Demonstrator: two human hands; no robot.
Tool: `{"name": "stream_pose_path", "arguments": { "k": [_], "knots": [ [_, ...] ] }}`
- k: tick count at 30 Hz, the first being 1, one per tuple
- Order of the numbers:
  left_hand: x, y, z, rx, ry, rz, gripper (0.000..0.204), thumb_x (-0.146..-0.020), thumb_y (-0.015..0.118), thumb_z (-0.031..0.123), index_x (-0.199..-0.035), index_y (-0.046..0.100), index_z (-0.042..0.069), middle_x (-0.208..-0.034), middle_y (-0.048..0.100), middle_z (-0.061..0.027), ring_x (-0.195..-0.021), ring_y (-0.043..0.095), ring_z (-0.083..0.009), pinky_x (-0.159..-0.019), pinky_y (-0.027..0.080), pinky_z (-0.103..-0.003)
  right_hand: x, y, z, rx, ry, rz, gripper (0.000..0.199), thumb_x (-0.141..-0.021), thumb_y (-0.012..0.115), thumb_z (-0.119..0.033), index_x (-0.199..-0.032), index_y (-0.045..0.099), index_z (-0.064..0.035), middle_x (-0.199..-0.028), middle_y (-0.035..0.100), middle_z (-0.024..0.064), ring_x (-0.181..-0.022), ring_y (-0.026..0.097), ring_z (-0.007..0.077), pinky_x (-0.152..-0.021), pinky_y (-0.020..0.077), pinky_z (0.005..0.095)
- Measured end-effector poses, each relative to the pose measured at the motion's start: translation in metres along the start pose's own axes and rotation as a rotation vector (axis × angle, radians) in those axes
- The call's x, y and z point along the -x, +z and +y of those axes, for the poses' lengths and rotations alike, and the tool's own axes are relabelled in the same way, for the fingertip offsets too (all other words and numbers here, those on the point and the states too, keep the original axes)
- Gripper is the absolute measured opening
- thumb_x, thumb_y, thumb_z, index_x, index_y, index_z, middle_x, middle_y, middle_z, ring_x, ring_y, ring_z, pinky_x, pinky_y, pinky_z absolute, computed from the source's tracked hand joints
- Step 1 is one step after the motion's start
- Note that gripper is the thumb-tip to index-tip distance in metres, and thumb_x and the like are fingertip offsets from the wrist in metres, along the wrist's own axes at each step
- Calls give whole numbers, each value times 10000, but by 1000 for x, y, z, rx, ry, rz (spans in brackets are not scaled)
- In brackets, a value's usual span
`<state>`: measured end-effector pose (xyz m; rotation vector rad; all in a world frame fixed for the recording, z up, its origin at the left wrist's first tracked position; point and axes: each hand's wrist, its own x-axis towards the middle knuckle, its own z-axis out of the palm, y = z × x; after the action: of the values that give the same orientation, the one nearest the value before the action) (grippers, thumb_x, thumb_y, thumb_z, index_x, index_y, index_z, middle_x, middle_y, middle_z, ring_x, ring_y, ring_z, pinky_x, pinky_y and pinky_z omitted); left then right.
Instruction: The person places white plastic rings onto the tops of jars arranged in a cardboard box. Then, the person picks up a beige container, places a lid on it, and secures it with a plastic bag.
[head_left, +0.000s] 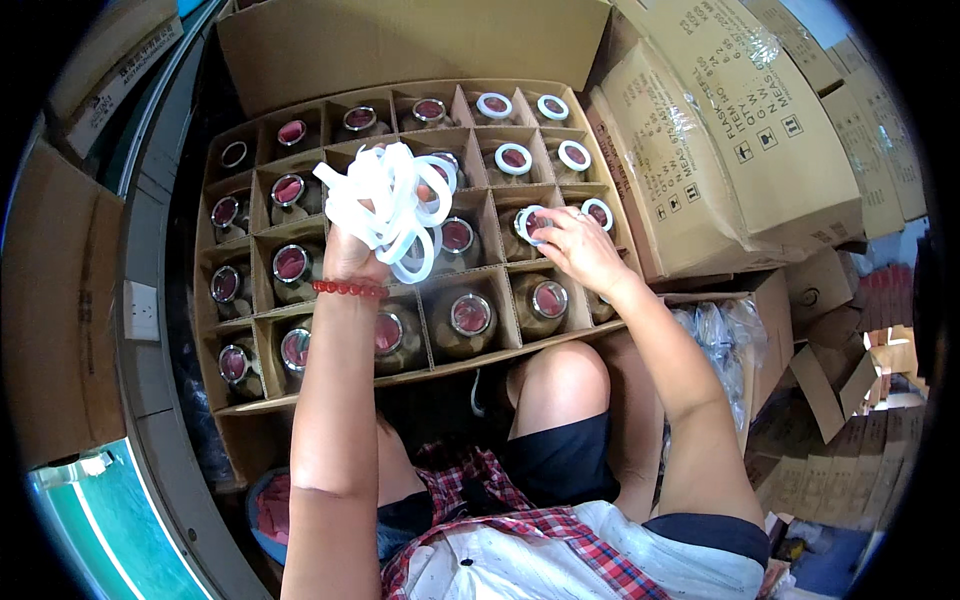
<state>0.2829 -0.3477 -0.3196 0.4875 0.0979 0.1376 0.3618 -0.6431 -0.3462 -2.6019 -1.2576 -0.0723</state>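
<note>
I am clutching a bunch of white rings [392, 205] in my left hand [352, 255] over the middle of the divided box [330, 395], while my right hand [575, 245] is pinching one ring [528, 222] onto a jar [516, 238] toward its right side.

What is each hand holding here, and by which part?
The left hand grips a bunch of white rings at its lower loops. The right hand pinches one white ring by its rim, at a jar's mouth.

Left hand [352, 245] grips white rings [390, 205]; right hand [575, 245] fits one on a jar [527, 228].
</note>
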Motion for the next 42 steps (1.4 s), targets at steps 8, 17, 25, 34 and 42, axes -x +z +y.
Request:
{"name": "stream_pose_path", "arguments": {
  "k": [8, 17, 25, 34, 42],
  "knots": [
    [2, 4, 0, 84, -37, -36, 278, -897, 591, 219, -1103, 566, 34, -932, 635, -117, -793, 653, -238, -670, 562, -332, -7, 15, -5, -195, 220, 109, 204, -793, 690, -220, -932, 673, -72, -1203, 593, 115, -1113, 538, 304, -931, 448, 396],
    [4, 0, 5, 119, -28, -85, 255, -883, 592, 165, -1084, 573, 9, -941, 644, -125, -815, 654, -233, -679, 566, -340, 0, 2, 0, 78, 119, -26, 122, -784, 620, -111, -889, 676, -83, -1174, 619, 65, -1043, 570, 271, -888, 446, 411],
    [18, 2, 4, 103, -44, -126, 291, -881, 598, 175, -1119, 575, 9, -954, 659, -133, -833, 662, -236, -716, 571, -347, 9, -4, 10, -14, 44, -141, 336, -777, 575, -64, -1101, 659, -96, -1254, 570, 102, -1098, 542, 283, -918, 415, 434],
    [65, 3, -14, 254, -246, -237, 503, -880, 581, 131, -1340, 411, 22, -1222, 541, -191, -1057, 589, -283, -853, 541, -358, -18, -46, -72, -1222, 435, -168, 571, -938, 541, -384, -1337, 435, 11, -1175, 610, 106, -827, 631, 103, -581, 436, 172],
    [116, -30, -14, -748, 52, -369, 542, -784, 666, 230, -1289, 508, 113, -1212, 589, -12, -1040, 575, -159, -844, 469, -250, -11, -33, -128, -1349, 194, -211, 554, -886, 609, -136, -1380, 382, -30, -1316, 504, 146, -874, 612, 93, -573, 446, 198]
  ]
}}
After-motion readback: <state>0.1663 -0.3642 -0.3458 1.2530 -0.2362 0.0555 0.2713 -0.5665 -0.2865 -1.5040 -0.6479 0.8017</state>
